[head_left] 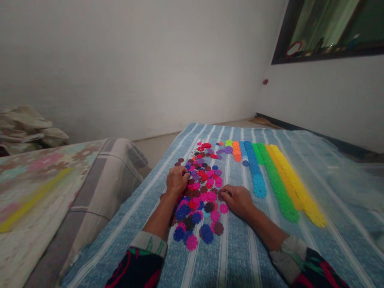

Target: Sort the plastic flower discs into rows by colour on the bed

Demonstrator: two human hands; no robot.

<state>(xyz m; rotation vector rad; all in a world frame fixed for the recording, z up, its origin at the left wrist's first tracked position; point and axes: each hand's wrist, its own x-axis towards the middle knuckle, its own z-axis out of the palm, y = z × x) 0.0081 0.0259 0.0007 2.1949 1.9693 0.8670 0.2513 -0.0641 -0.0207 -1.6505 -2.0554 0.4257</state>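
A loose pile of flower-shaped plastic discs [207, 197] in pink, red, blue, brown, purple and black spreads over the striped blue cloth. At the pile's left edge is my left hand [177, 180], its fingers closed and pressed together; what they hold, if anything, is hidden. My right hand [240, 200] rests at the right edge, thumb and forefinger pinched on a brown flower-shaped disc [220, 195]. Sorted by colour, overlapping rows lie to the right: orange discs [237, 150], blue discs [253, 159], green discs [277, 186] and yellow discs [295, 184].
The striped cloth [132, 224] covers the surface under the discs. Clear plastic bags [348, 184] lie on its right side. To the left stands a bed or couch with a floral cover [45, 168] and a yellow strip [36, 200]. A white wall [150, 68] rises behind.
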